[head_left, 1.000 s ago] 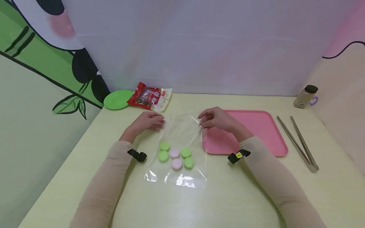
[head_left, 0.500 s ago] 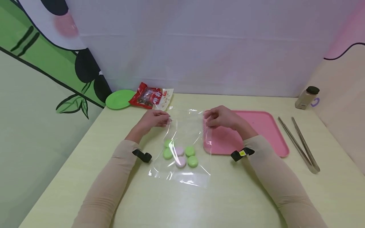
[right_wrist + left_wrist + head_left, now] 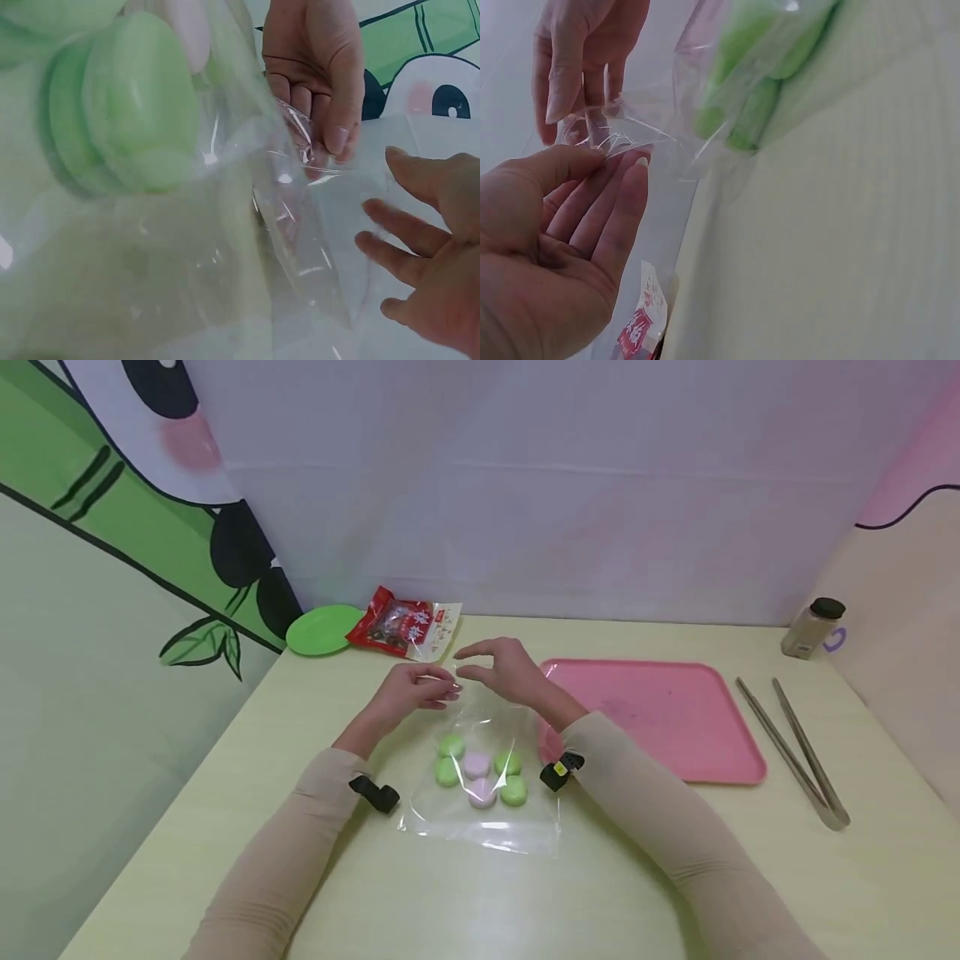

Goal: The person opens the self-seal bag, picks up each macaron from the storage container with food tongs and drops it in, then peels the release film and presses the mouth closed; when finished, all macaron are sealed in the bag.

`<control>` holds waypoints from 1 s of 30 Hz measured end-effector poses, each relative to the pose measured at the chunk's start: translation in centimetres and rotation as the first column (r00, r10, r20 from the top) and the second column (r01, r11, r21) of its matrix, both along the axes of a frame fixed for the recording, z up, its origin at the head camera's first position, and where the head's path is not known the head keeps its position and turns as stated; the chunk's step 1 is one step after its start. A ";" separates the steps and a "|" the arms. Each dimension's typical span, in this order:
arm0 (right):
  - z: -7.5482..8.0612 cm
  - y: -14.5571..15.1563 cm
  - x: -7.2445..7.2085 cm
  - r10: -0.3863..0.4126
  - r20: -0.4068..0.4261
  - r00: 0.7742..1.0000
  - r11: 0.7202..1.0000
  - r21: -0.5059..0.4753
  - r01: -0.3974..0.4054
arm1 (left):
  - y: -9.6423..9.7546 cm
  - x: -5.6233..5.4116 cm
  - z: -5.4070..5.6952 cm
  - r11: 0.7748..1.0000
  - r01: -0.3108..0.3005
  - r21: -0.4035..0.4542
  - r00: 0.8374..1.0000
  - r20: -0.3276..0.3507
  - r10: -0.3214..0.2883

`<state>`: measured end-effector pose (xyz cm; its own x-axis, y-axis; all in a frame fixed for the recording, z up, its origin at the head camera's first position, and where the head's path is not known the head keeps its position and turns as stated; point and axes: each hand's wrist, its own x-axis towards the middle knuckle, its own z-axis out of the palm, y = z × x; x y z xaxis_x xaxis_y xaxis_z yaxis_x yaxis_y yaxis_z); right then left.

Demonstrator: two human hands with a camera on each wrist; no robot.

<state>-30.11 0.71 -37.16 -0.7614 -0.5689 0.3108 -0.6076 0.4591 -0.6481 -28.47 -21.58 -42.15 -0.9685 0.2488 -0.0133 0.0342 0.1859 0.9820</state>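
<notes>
A clear plastic bag lies on the table with several green macarons and lilac macarons inside. At its upper left corner my left hand pinches the film between thumb and fingers, as the left wrist view also shows. Beside it, my right hand is held over the bag's top edge, thumb and fingers spread apart. In the right wrist view that hand looks free of the film, and a green macaron shows large through the plastic.
A pink tray sits right of the bag, with metal tongs beyond it. At the back left are a green plate and a red and white snack packet. A black-lidded jar stands at the back right.
My right hand has let go of the bag's upper right corner and moved left, close to my left hand. The left hand keeps its pinch, and the bag's top has gathered somewhat.
</notes>
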 end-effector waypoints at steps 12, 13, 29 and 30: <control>-0.9 -0.9 -0.2 -0.010 -0.078 0.997 1.000 0.001 0.010 | 1.1 0.6 -0.7 0.999 0.044 0.030 0.999 -0.024 -0.044; -1.0 -0.9 -0.2 -0.007 -0.095 0.995 1.000 0.009 0.008 | 1.1 0.6 -0.8 0.999 0.043 0.031 0.999 -0.023 -0.042; -1.8 -0.3 -0.4 0.001 -0.152 0.988 0.993 -0.116 -0.018 | 1.0 0.3 -0.8 0.999 0.041 0.028 0.999 -0.030 -0.040; -1.8 -0.4 -0.4 0.000 -0.167 0.986 0.992 -0.126 -0.021 | 0.9 0.3 -0.8 0.999 0.044 0.019 0.998 -0.035 -0.043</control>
